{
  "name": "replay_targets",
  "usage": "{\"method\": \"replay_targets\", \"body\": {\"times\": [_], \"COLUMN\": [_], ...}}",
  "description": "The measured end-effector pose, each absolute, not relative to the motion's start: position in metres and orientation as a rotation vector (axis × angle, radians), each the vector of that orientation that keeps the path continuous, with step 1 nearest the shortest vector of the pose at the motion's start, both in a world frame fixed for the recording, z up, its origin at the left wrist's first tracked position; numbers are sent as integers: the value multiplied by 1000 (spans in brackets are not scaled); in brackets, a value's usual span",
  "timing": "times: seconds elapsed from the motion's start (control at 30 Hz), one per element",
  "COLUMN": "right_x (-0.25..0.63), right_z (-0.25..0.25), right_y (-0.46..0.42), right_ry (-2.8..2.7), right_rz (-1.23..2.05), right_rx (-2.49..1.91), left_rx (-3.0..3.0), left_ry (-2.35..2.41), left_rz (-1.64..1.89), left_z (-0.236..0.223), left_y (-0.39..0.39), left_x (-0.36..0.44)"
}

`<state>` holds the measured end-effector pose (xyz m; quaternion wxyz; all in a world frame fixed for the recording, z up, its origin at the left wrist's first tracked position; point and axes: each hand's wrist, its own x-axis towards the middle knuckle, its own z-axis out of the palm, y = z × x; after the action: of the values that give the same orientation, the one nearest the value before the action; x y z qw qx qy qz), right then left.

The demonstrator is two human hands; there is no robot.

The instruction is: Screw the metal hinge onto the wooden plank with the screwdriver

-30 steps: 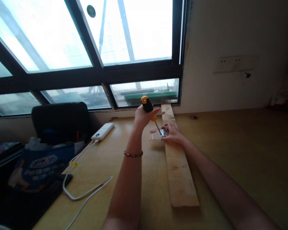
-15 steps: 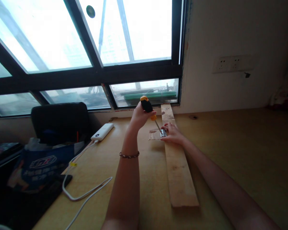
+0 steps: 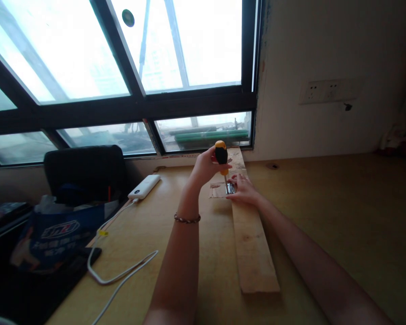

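Screwdriver, approx. ctr of frame, near-upright, tip at metal fitting; L hand closed round handle, R hand pinching fitting betw. thumb and fingers. Risk (judged): tip may skid toward R hand if pushed off-axis; fitting may shift if pinch slackens. Fitting lies lower right of L hand, at left edge of R hand, where small wood piece meets long plank.
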<state>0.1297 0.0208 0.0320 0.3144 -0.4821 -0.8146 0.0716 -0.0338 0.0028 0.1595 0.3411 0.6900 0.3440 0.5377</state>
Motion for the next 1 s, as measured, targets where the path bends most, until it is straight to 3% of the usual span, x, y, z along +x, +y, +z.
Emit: {"method": "replay_targets", "body": {"times": [0.33, 0.63, 0.87, 1.0], "right_x": [129, 129, 129, 130], "right_z": [32, 36, 35, 34], "right_y": [19, 17, 17, 18], "right_ry": [-2149, -2177, -2162, -2159], "right_rz": [176, 158, 169, 177], "right_rx": [-1287, -1275, -1276, -1273], "left_rx": [1435, 1492, 1443, 1427], "left_ry": [800, 1119, 949, 819], "left_rz": [1300, 1608, 1296, 1327], "left_z": [159, 136, 158, 172], "left_y": [7, 26, 5, -11], "left_x": [-41, -36, -31, -33]}}
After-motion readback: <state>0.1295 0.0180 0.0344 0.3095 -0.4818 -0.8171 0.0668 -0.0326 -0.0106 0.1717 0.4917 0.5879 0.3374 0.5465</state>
